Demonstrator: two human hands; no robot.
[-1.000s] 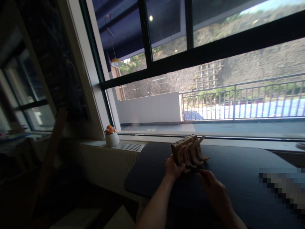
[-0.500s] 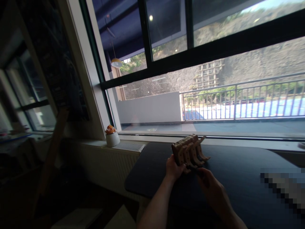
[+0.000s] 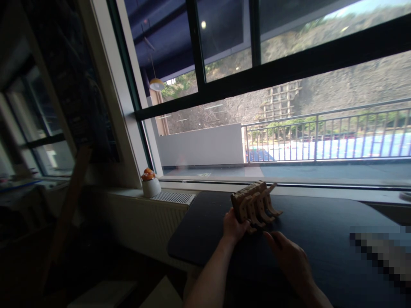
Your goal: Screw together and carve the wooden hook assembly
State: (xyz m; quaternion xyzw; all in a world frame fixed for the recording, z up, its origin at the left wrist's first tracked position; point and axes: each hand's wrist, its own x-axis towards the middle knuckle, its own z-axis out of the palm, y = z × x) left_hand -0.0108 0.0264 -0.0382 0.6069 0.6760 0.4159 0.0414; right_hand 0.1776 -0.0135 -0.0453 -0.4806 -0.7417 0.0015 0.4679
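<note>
Dark matte table [image 3: 321,222], ribbed wooden model [image 3: 253,204] in left hand [image 3: 234,226].

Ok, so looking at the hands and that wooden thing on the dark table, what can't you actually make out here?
Head view:
- Wooden piece: backlit by the window; what it is stays unclear.
- Left hand: touches the piece's near end; fingertips hidden behind it.
- Right hand: on the table in shadow; whether it holds anything cannot be told.
- Lower right: pixelated, unreadable.
- Small white pot with orange top: too small to identify.
</note>
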